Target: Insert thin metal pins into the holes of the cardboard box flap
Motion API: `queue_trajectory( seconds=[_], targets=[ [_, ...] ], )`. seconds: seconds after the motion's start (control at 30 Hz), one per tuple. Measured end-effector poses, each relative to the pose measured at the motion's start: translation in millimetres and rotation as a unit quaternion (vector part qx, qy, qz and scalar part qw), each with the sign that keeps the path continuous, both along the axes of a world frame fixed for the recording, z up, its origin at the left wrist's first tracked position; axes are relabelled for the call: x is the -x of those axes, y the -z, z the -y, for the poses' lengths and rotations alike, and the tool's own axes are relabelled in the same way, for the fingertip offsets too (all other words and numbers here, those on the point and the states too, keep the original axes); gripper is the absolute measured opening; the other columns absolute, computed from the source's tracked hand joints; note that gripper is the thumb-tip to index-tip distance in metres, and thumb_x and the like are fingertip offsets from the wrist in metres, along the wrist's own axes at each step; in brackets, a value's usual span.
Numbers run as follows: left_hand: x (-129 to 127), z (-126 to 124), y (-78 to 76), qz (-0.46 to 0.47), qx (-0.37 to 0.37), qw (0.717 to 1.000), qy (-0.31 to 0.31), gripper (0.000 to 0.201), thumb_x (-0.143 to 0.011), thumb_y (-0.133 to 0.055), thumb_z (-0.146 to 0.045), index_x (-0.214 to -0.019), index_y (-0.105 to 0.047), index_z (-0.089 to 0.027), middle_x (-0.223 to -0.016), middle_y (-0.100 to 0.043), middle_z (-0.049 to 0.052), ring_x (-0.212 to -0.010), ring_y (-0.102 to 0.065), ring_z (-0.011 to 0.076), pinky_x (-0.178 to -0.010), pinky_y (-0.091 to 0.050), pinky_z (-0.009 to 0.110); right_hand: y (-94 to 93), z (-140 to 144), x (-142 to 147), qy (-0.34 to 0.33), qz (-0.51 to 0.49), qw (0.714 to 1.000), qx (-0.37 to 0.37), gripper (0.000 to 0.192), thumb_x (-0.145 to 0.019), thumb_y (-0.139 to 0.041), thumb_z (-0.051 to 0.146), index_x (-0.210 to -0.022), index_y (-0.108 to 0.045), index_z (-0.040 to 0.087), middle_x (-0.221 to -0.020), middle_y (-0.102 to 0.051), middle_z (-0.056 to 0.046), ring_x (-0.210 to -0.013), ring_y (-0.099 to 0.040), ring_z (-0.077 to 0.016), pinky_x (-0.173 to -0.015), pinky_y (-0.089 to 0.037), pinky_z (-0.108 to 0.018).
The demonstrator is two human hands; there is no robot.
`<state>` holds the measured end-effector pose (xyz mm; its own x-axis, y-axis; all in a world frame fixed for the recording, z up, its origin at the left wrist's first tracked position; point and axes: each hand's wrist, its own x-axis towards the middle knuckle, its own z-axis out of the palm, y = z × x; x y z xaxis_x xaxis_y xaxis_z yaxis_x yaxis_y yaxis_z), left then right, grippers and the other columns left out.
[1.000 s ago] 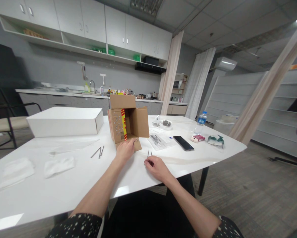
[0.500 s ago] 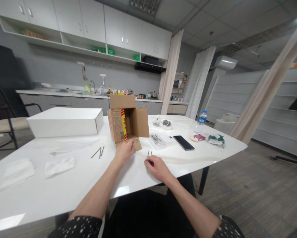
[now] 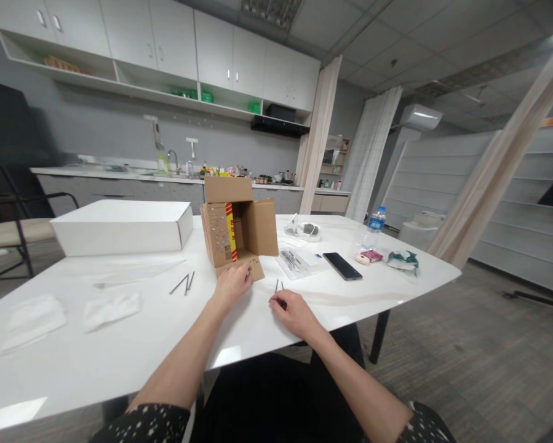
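A: OK, quick look — where are the hands rn?

B: Left hand (image 3: 231, 284) lies on the near bottom flap of the small brown cardboard box (image 3: 238, 223), which sits tipped on its side w/ the opening toward the person, mid-table. Fingers curled loosely at the flap edge; can't tell if they pinch anything. Right hand (image 3: 293, 312) is just right of it on the white tabletop (image 3: 119, 351), fingertips closed on the near ends of two thin dark metal pins (image 3: 278, 286).

A: Hands touching each other?

B: No, apart, w/ bare table between.

A: Risks?

B: Pins are thin & smooth, so a light pinch could let one roll off toward the near edge, imo. Box is light and only steadied at the flap; a push there could slide it far or tip it. Sharp tips, prob — hard to tell at this size.

A: Anything nearby to snag?

B: Another pair of dark pins (image 3: 184, 283) lies left of the box, clear plastic packet w/ more pins (image 3: 294, 261) to the right, black phone (image 3: 342, 266) beyond that. Flat white carton (image 3: 119, 226) far left, well apart.
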<state>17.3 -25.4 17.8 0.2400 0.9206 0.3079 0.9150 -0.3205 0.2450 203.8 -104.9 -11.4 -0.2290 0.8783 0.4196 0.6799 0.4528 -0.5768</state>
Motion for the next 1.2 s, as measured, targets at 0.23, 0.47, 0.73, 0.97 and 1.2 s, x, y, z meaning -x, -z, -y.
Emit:
queue_trajectory(
  seconds=[0.23,0.47,0.73,0.97,1.2],
  targets=[
    [-1,4,-1.6,-0.009,0.012,1.0,0.022,0.026,-0.089,-0.041,-0.022,-0.1,-0.065,-0.022,-0.098,-0.072,0.008,-0.095,-0.066,0.0239,-0.081,-0.047,0.032,0.4,0,0,0.0,-0.004,1.0,-0.001,0.017,-0.087,-0.053,0.018,-0.083,-0.07,0.018,-0.079,-0.068,-0.004,-0.072,-0.058,-0.0154,-0.069,-0.042,-0.025],
    [-1,8,-5.3,-0.031,0.026,0.999,0.029,0.021,-0.086,-0.045,-0.019,-0.09,-0.065,-0.02,-0.096,-0.072,0.009,-0.091,-0.065,0.0231,-0.081,-0.046,0.032,-1.1,1,0,-0.004,-0.007,1.0,0.002,0.017,-0.087,-0.053,0.018,-0.081,-0.069,0.018,-0.079,-0.068,-0.003,-0.071,-0.058,-0.015,-0.067,-0.041,-0.024],
    [-1,8,-5.8,-0.054,0.021,0.998,0.036,0.022,-0.085,-0.044,-0.018,-0.089,-0.066,-0.019,-0.097,-0.071,0.01,-0.094,-0.065,0.025,-0.084,-0.046,0.035,0.8,0,0,0.001,0.001,1.0,0.006,0.017,-0.086,-0.053,0.018,-0.082,-0.069,0.017,-0.079,-0.068,-0.004,-0.071,-0.058,-0.0151,-0.067,-0.04,-0.024],
    [-2,7,-1.4,-0.063,0.007,0.997,0.052,0.021,-0.087,-0.046,-0.022,-0.09,-0.066,-0.018,-0.102,-0.07,0.011,-0.098,-0.064,0.0256,-0.085,-0.046,0.036,1.1,0,-1,0.001,-0.001,1.0,0.006,0.017,-0.087,-0.054,0.018,-0.083,-0.07,0.017,-0.079,-0.068,-0.004,-0.071,-0.058,-0.0149,-0.067,-0.04,-0.024],
    [-4,4,4.2,-0.092,0.02,0.993,0.072,0.025,-0.09,-0.044,-0.021,-0.096,-0.068,-0.017,-0.112,-0.068,0.013,-0.107,-0.062,0.0267,-0.09,-0.046,0.037,1.9,-2,-1,0.002,-0.003,1.0,0.006,0.016,-0.086,-0.054,0.017,-0.082,-0.069,0.018,-0.078,-0.068,-0.003,-0.07,-0.058,-0.0148,-0.066,-0.04,-0.024]
  ],
)
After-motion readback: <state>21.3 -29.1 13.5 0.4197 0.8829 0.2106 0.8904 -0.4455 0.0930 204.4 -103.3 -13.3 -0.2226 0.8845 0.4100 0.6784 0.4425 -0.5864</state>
